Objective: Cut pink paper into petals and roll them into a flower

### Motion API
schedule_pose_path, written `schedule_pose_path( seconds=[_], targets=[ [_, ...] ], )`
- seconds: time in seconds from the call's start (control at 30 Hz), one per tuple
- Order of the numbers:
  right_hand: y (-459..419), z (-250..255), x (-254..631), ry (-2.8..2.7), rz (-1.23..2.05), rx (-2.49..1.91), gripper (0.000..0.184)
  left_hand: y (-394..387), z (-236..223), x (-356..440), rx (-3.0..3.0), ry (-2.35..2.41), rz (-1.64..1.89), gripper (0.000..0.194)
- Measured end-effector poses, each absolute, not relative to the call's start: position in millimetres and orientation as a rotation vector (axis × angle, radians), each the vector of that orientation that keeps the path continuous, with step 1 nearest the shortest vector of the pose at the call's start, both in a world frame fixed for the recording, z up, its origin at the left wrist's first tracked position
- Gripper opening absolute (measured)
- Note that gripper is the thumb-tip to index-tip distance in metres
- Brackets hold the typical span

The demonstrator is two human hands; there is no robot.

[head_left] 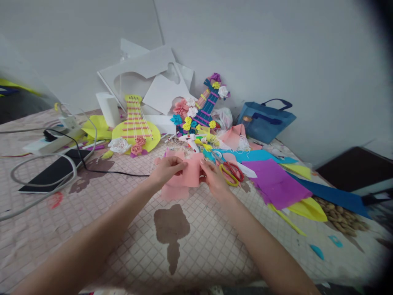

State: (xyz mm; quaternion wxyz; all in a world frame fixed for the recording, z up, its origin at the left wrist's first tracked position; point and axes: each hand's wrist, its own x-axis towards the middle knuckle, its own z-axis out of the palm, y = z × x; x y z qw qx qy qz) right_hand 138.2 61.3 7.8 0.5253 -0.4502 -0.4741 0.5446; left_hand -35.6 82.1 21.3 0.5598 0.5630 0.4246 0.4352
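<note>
Between my two hands is a piece of pink crepe paper (192,172), held a little above the table. My left hand (168,169) pinches its left side with thumb and fingers. At the right edge, my right hand (213,176) grips the same paper, some of its fingers hidden behind it. More pink paper (175,192) lies below and behind the held piece. Just beyond my right hand are yellow-handled scissors (229,175) and red-handled scissors (236,171). A white glue gun (190,141) lies behind the paper.
A yellow paper guitar (135,127) and a blue flower-covered one (205,110) stand at the back. Purple paper (278,182), a blue bag (264,121) and peanuts (340,215) are on the right. Cables, a black tablet-like slab (52,172) and a power strip (53,141) lie left.
</note>
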Motion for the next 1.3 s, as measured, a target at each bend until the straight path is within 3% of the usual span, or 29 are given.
schedule_pose_path(
  seconds=[0.43, 0.63, 0.8, 1.3],
  targets=[
    [62, 0, 140, -1.362, 1.369, -1.066, 0.035, 87, 24, -44, 1.202, 1.021, 1.096, 0.030],
    [57, 0, 133, -1.484, 1.313, -1.071, 0.033, 86, 22, -41, 1.036, 0.914, 0.932, 0.057],
    [54, -2, 128, -1.561, 1.289, -1.059, 0.033, 86, 17, -41, 1.145, 1.052, 0.943, 0.068],
    [51, -1, 126, -1.593, 1.242, -1.082, 0.033, 86, 22, -39, 1.062, 1.067, 1.097, 0.046]
  ],
)
